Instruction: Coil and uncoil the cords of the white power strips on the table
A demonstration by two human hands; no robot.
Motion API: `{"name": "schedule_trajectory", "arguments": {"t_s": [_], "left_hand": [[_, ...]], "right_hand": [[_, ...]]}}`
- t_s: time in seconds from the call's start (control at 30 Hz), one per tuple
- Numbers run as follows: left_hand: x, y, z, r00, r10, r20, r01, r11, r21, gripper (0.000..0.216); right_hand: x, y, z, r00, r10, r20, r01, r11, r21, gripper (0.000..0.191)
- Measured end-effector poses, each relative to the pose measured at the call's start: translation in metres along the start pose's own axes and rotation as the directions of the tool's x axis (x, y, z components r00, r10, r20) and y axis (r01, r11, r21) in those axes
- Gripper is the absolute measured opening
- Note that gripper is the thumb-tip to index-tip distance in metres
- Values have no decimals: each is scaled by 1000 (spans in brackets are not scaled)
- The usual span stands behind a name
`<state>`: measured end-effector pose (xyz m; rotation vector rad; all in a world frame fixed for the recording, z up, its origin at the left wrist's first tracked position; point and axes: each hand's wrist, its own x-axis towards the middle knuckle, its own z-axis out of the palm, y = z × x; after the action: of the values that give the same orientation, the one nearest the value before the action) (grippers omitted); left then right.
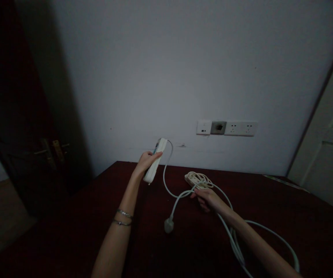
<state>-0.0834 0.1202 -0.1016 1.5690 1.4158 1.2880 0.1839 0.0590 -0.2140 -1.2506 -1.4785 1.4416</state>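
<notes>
My left hand (pixel 148 160) grips a white power strip (pixel 157 160), holding it tilted above the dark red table, thumb along its side. From the strip's top end a white cord (pixel 164 175) loops down and runs to my right hand (pixel 206 197). My right hand is closed on the cord, fingers curled in a pinch. Left of it, a plug (pixel 169 224) hangs at the cord's end. Just behind my right hand lies a second white power strip (pixel 193 179) with its cable coiled on top, partly hidden by the hand and cord.
The dark red table (pixel 160 247) stands against a pale wall. Wall sockets (pixel 240 128) and a grey-framed outlet (pixel 218 127) sit above its back edge. More cord loops (pixel 282 237) spread at the right. A dark door with a handle (pixel 49 151) is at left, a pale door (pixel 328 154) at right.
</notes>
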Motion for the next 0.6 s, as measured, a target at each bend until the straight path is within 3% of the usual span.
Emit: {"name": "schedule_trajectory", "arguments": {"t_s": [0.03, 0.1, 0.2, 0.4, 0.6], "left_hand": [[1, -1, 2, 1000, 9, -20, -8, 998, 64, 51], [1, -1, 5, 998, 33, -49, -23, 981, 194, 50], [-1, -1, 13, 994, 88, -59, -60, 928, 368, 50], [-7, -1, 30, 989, 145, 1, -124, 845, 520, 57], [-15, 4, 42, 989, 144, 44, -148, 864, 481, 56]], "right_hand": [[-2, -2, -3, 996, -80, -50, 68, 977, -203, 35], [-7, -5, -10, 963, -260, -76, 177, 816, -550, 32], [-14, -8, -17, 938, -344, -38, 173, 562, -809, 28], [-21, -12, -13, 979, -186, -84, -15, 345, -938, 27], [-27, -35, -5, 957, -235, -173, -94, 312, -945, 30]]}}
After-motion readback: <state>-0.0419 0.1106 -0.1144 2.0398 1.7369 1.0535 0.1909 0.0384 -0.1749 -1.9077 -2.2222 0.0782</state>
